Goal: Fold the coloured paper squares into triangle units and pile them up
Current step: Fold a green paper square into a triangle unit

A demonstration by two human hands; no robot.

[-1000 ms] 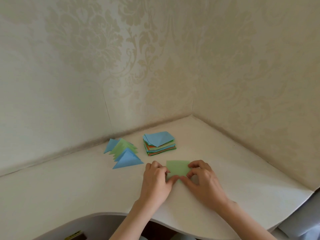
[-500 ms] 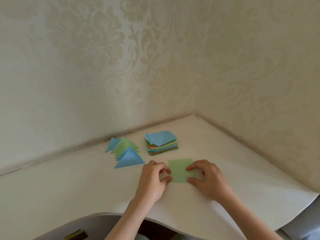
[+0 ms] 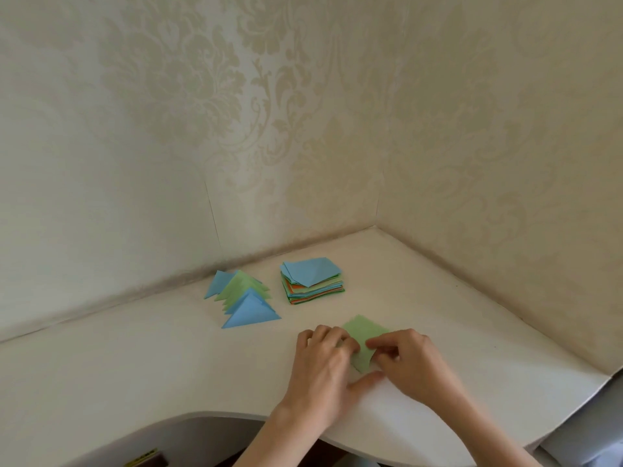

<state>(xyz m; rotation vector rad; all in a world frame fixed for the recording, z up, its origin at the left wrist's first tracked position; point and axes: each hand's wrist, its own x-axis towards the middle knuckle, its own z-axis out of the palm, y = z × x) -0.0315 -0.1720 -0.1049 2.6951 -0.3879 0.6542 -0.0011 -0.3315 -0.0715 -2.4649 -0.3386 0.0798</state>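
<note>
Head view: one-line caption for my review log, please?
Both hands, left and right, pinch a green paper square near folded triangles and the paper stack.

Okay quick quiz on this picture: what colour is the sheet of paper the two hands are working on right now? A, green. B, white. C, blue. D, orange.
A: the paper held between the left hand and right hand is light green, lying on the table in front of the stack of squares.
</note>
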